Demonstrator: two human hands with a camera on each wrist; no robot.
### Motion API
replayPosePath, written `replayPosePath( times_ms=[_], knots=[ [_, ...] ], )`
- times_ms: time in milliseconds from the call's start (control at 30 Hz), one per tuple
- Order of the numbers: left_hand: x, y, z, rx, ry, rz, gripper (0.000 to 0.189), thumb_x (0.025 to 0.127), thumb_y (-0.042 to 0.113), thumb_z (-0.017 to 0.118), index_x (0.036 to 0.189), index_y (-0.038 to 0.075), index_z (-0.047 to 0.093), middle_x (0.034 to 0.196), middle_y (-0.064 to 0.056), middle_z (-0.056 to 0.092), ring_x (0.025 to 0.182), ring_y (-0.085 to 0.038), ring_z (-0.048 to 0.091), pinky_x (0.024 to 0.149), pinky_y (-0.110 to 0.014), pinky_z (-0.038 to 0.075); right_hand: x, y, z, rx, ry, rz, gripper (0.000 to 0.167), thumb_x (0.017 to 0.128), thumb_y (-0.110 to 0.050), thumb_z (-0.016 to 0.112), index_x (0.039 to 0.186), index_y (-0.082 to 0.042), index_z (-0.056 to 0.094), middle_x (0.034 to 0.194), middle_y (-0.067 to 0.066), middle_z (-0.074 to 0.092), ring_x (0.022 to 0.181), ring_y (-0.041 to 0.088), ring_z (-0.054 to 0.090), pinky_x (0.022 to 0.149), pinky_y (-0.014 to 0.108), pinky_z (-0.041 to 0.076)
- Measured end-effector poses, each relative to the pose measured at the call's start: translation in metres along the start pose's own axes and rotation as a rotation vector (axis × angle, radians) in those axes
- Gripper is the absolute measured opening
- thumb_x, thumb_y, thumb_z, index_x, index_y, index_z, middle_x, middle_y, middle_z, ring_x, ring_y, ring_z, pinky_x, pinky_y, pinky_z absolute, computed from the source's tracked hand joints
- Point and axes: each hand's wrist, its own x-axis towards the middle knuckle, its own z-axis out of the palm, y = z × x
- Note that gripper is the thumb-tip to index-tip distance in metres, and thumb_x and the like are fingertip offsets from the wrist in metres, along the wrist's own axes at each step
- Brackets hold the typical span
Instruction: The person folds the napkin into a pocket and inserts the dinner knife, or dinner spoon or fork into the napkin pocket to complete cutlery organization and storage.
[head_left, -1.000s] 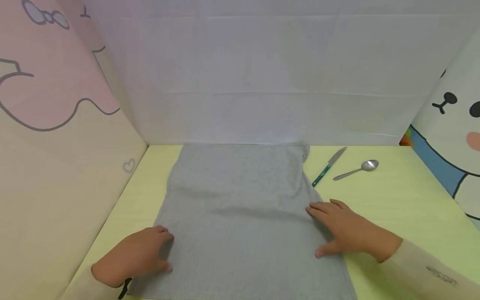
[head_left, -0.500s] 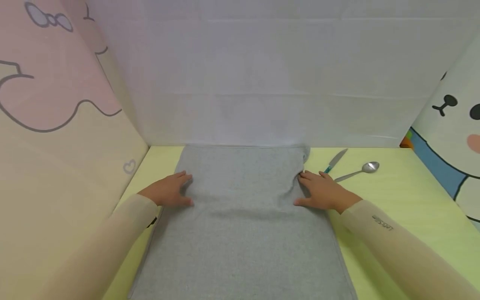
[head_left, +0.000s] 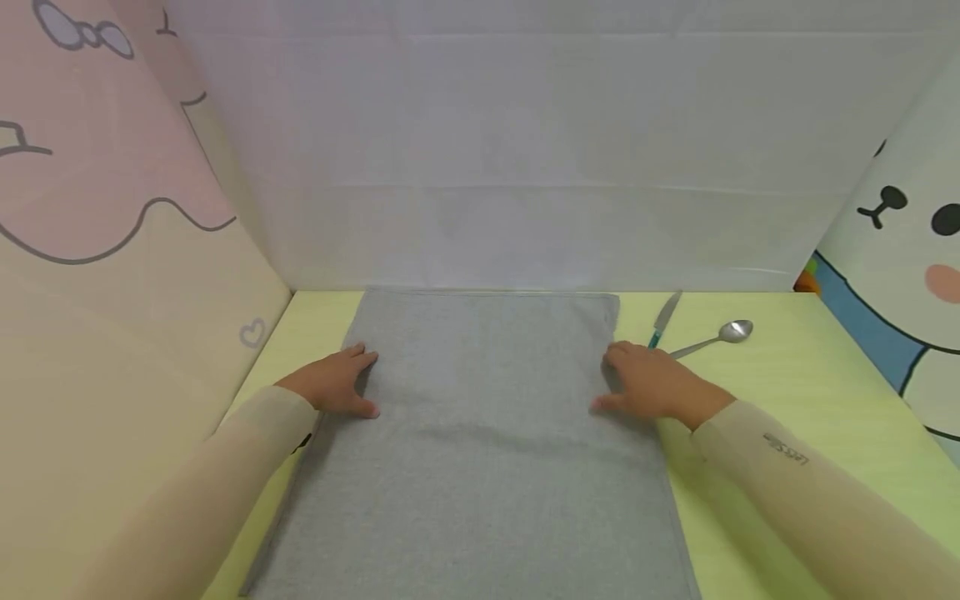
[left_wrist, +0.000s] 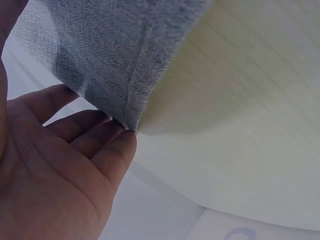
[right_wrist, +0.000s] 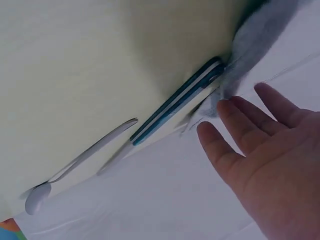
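A: What is found nearest?

B: The grey cloth (head_left: 465,517). It is spread on the yellow table (head_left: 757,417) with its long axis run from near to far, and its near end is partly cut off at the bottom of the head view.

A: Where are the hands placed against it?

B: At its two long sides, facing each other. The left hand (head_left: 330,385) is set at the cloth's left edge, the right hand (head_left: 660,385) over its right edge; neither can be called clearly nearer.

A: Is anything gripped?

B: Nothing, as far as is shown. The left fingers are fairly straight, their tips met by the cloth's edge in the left wrist view. The right fingers are loosely extended, the thumb held well apart; whether the cloth is touched there cannot be told.

A: So from each hand the cloth is found inward?

B: Yes, with a low ripple (more crease than fold) seen across the cloth, slightly nearer than the hands.

A: And farther off?

B: Right of the cloth, a knife (head_left: 666,313) is partly hidden by the right hand; a spoon (head_left: 736,332) is laid farther right. Beyond the cloth's far edge, a white backdrop (head_left: 480,150) is seen.
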Motion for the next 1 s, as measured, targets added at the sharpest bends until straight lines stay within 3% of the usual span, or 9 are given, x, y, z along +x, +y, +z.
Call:
replayPosePath(
  times_ms=[100,267,367,467,567,800,1000],
  knots=[
    [0.001,0.0,0.001,-0.001,0.0,-0.005,0.104,0.084,0.048,0.084,0.159,-0.002,0.032,0.164,-0.032,0.019,0.15,-0.049,0.023,0.116,-0.061,0.029,0.021,0.013,-0.006,0.132,-0.031,0.069,0.094,0.092,-0.058,0.071,0.149,0.01,0.04,0.148,0.031,0.046,0.136,0.048,0.046,0.11,0.06,0.037],
    [0.002,-0.002,0.004,-0.01,0.002,0.007,0.105,0.084,0.049,0.084,0.16,-0.001,0.031,0.165,-0.031,0.018,0.151,-0.048,0.02,0.116,-0.06,0.028,0.041,0.03,-0.011,0.219,-0.127,0.17,0.112,0.091,-0.072,0.061,0.16,0.007,0.02,0.161,0.031,0.028,0.146,0.049,0.03,0.115,0.062,0.028],
    [0.0,-0.003,0.004,-0.009,0.002,0.01,0.107,0.083,0.05,0.084,0.16,0.0,0.03,0.165,-0.03,0.017,0.151,-0.048,0.02,0.117,-0.06,0.028,0.048,0.039,-0.013,0.201,-0.129,0.195,0.11,0.093,-0.076,0.051,0.16,0.007,0.022,0.16,0.033,0.027,0.146,0.051,0.029,0.114,0.065,0.028],
    [-0.001,-0.005,0.004,-0.01,-0.001,0.002,0.108,0.083,0.05,0.084,0.16,0.0,0.029,0.166,-0.03,0.016,0.152,-0.047,0.018,0.117,-0.06,0.027,0.052,0.047,-0.013,0.134,-0.122,0.175,0.103,0.097,-0.076,0.044,0.155,0.008,0.034,0.158,0.032,0.033,0.147,0.052,0.026,0.113,0.07,0.023],
    [-0.002,-0.006,0.004,-0.015,-0.006,-0.006,0.108,0.083,0.05,0.084,0.161,0.0,0.028,0.166,-0.03,0.015,0.152,-0.047,0.017,0.117,-0.06,0.027,0.052,0.051,-0.012,0.078,-0.13,0.138,0.101,0.096,-0.074,0.048,0.154,0.009,0.037,0.16,0.029,0.033,0.15,0.05,0.021,0.113,0.073,0.017],
    [-0.006,-0.003,0.008,-0.04,0.0,0.007,0.114,0.08,0.051,0.086,0.161,-0.001,0.026,0.166,-0.03,0.012,0.153,-0.047,0.014,0.118,-0.061,0.024,0.033,0.046,-0.007,0.045,-0.133,0.071,0.122,0.081,-0.076,0.069,0.155,0.012,0.03,0.161,0.032,0.027,0.15,0.051,0.019,0.113,0.073,0.016],
    [-0.011,0.007,0.017,-0.038,-0.009,0.047,0.12,0.076,0.057,0.087,0.162,0.0,0.025,0.167,-0.029,0.012,0.154,-0.045,0.011,0.119,-0.06,0.023,0.015,0.05,-0.005,0.06,-0.143,0.081,0.127,0.075,-0.075,0.076,0.158,0.009,0.027,0.163,0.031,0.024,0.151,0.05,0.017,0.113,0.074,0.012]
  ],
)
